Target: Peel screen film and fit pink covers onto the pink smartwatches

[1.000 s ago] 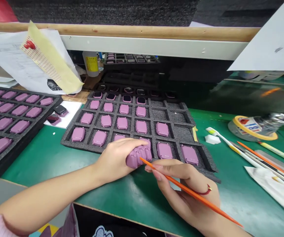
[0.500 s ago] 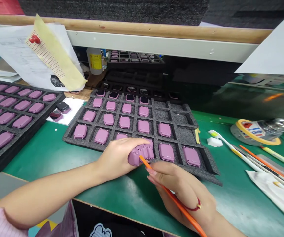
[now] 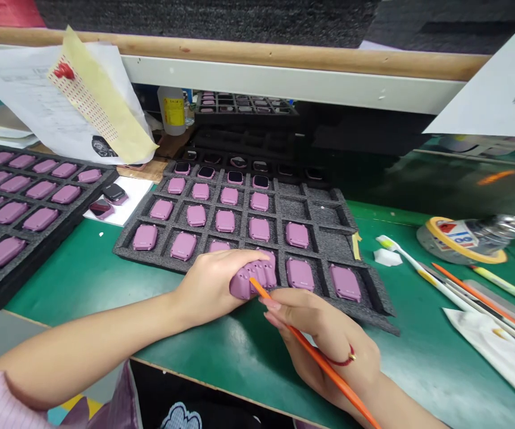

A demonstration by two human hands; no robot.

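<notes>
My left hand [image 3: 210,286] is closed around a pink plastic smartwatch case [image 3: 244,285], which it holds just above the front of a dark grey foam tray [image 3: 293,208]. My right hand [image 3: 315,333] pinches a thin orange stick [image 3: 315,357], whose pointed tip rests on the case's near side. Studded bumps line the case's upward face, and my fingers hide part of it. The tray's cells hold rows of pink cases, with dark-faced watches at the far end and several cells bare.
A second foam tray [image 3: 56,238] of pink cases lies at the left, beside a white card [image 3: 123,208] with two watches. On the right are a tape roll [image 3: 461,240], a toothbrush [image 3: 418,265], pencils and a tissue [image 3: 490,351]. A wooden rail [image 3: 239,53] crosses the back.
The orange stick has swung steeper, and its tip has moved left along the case. My right hand has shifted slightly left. The case stays in my left hand.
</notes>
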